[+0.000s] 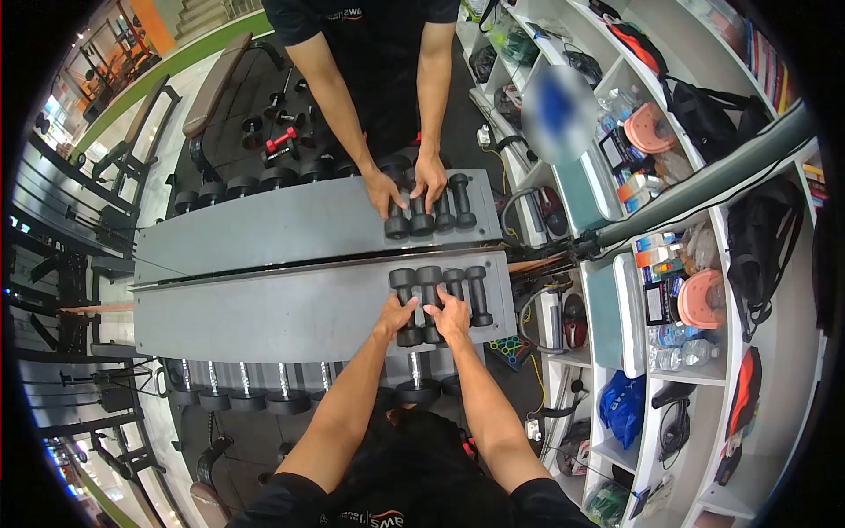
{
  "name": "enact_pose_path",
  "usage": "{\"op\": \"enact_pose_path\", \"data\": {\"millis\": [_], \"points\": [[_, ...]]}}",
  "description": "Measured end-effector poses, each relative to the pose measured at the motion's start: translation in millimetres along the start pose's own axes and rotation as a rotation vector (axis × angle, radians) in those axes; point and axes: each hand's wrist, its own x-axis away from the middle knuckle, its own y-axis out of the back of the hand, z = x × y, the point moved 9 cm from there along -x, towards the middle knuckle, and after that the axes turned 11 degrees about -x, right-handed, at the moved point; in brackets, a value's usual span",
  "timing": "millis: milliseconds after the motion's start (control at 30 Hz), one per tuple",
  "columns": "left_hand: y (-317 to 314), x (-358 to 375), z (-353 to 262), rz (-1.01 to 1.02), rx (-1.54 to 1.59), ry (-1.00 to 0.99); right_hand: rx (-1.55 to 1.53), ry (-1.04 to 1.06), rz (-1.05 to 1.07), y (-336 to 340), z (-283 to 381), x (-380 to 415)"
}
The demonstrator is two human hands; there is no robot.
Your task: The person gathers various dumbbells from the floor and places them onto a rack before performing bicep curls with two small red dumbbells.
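Several black dumbbells stand side by side at the right end of a grey shelf top, pointing away from me. My left hand (397,316) is closed around the handle of the leftmost dumbbell (408,334), thumb on top. On the dumbbell beside it (429,277), my right hand (450,314) grips from the right side, its thumb laid across the handle. These two dumbbells are next to each other. To the right of my right hand are a smaller dumbbell (454,276) and, at the row's end, a slim dumbbell (478,295). My fingers are partly hidden.
A mirror behind the grey shelf top (264,321) reflects my arms and the dumbbells. Larger dumbbells (286,400) rest on a lower tier. White shelving (691,377) at right holds bags, bottles and a pink container (701,299). Gym machines stand at left.
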Motion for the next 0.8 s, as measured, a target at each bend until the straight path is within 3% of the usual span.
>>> {"op": "enact_pose_path", "data": {"millis": [133, 233, 333, 433, 600, 800], "points": [[10, 12, -18, -0.034, -0.194, 0.057, 0.015, -0.004, -0.002, -1, 3, 0], [14, -1, -25, -0.269, -0.596, -0.115, 0.052, 0.023, -0.077, 3, 14, 11], [22, 20, -26, -0.145, -0.384, 0.009, -0.003, 0.107, -0.145, 3, 12, 18], [31, 37, -16, -0.189, -0.191, 0.017, -0.138, 0.212, -0.159, 4, 13, 40], [31, 64, 9, -0.192, -0.013, -0.137, -0.236, 0.439, -0.151, 20, 23, 105], [31, 121, 34, -0.096, 0.111, -0.212, -0.242, 0.425, 0.018, 16, 22, 154]]}}
